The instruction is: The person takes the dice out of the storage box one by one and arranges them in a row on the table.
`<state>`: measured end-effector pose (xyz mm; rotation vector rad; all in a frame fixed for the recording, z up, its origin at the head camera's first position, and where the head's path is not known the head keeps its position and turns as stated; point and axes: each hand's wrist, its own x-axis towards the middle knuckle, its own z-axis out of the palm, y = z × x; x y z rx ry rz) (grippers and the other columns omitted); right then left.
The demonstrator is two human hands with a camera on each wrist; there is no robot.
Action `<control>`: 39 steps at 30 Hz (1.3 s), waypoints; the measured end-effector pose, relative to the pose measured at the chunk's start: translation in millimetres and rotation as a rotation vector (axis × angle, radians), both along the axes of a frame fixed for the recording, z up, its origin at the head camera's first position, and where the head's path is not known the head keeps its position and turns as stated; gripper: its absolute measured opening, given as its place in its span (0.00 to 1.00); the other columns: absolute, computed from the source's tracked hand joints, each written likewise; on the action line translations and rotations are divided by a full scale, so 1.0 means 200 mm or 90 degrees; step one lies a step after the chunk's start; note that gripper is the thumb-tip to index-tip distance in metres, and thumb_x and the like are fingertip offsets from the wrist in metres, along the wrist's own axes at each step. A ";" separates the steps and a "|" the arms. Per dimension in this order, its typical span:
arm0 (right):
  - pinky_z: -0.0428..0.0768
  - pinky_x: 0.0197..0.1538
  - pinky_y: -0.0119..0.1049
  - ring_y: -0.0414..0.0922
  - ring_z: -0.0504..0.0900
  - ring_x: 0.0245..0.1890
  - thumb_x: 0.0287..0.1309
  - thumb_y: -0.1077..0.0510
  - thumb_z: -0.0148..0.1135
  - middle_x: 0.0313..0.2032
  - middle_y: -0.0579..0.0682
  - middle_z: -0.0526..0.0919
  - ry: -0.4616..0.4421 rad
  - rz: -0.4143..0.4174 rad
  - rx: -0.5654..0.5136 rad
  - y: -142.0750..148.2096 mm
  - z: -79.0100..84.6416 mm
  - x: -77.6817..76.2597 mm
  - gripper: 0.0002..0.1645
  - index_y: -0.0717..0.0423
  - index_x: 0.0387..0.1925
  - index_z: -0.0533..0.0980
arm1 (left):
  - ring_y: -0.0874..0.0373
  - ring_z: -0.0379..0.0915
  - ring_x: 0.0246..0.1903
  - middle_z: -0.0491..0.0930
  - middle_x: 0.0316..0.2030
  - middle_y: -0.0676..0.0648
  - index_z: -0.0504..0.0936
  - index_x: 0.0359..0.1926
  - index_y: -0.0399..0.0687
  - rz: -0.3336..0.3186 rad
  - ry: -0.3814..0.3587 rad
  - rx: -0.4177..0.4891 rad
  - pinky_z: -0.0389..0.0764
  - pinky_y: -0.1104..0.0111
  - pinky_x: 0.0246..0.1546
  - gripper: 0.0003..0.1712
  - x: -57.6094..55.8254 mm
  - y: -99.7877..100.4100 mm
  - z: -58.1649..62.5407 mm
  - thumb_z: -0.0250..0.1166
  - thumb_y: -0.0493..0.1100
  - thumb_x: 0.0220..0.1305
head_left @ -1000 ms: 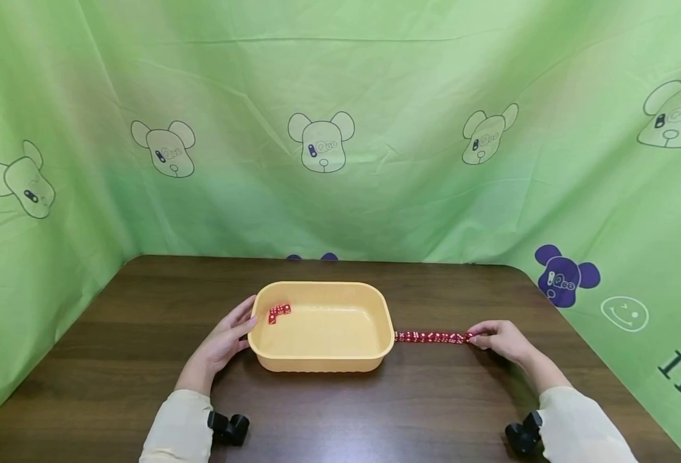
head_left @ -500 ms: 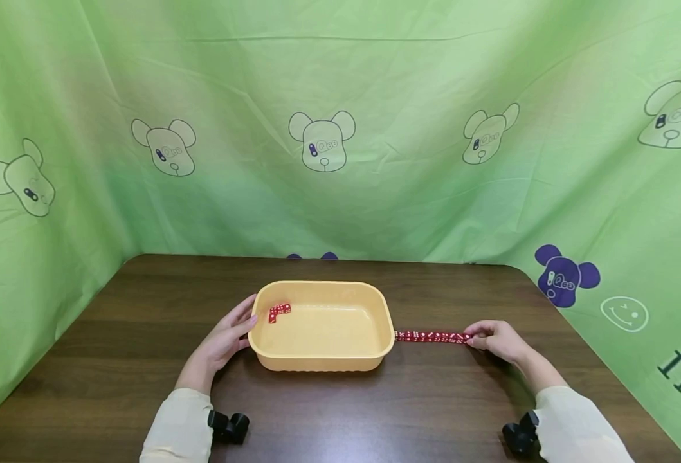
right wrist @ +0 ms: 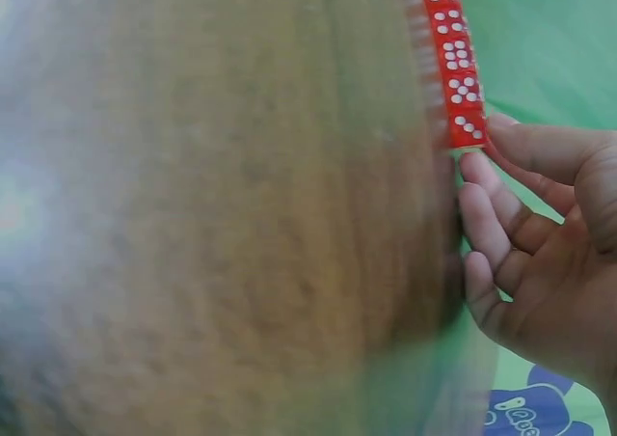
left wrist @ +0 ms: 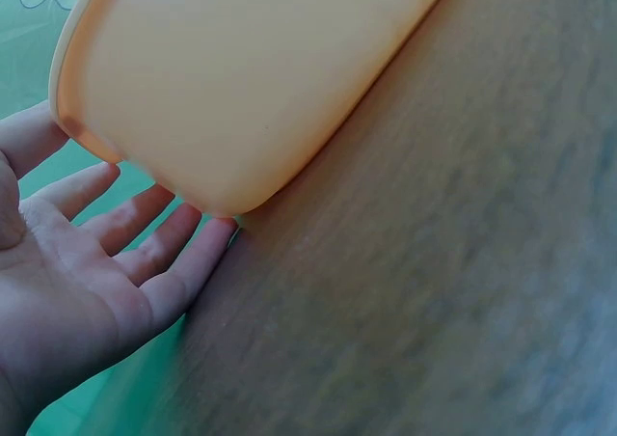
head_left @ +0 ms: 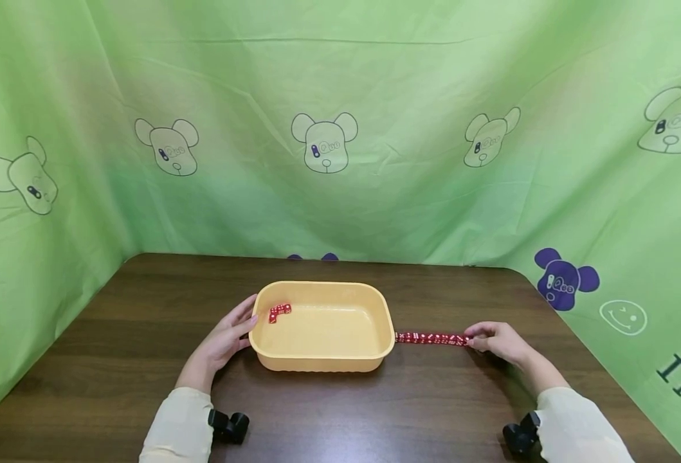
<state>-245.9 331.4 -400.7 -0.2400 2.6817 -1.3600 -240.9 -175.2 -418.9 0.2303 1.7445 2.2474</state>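
A pale yellow plastic tub (head_left: 323, 364) stands on the brown table, with several red dice (head_left: 280, 309) inside at its left end. My left hand (head_left: 224, 342) rests against the tub's left end, its fingertips touching the outer wall and the thumb at the rim. From the tub's right wall a straight row of red dice (head_left: 431, 338) with white pips runs rightward, face against face. At the row's far right end my right hand (head_left: 501, 341) pinches the last die (right wrist: 468, 127) between thumb and fingers. The right wrist view shows only the near part of that row.
Green printed cloth (head_left: 328, 212) hangs behind the wooden table (head_left: 317, 418) and down both sides. Each sleeve carries a black wrist camera, the left one (head_left: 230, 428) and the right one (head_left: 521, 435) low over the front of the table.
My right hand has shifted very slightly left at the end of the row. The left hand, tub and dice inside it look the same.
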 end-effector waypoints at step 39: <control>0.71 0.40 0.39 0.44 0.76 0.31 0.51 0.56 0.58 0.37 0.55 0.76 0.023 0.042 -0.028 -0.53 0.39 -0.28 0.24 0.70 0.46 0.69 | 0.45 0.51 0.57 0.46 0.63 0.40 0.45 0.66 0.48 0.015 -0.007 -0.008 0.69 0.61 0.42 0.32 0.00 0.01 0.01 0.47 0.36 0.64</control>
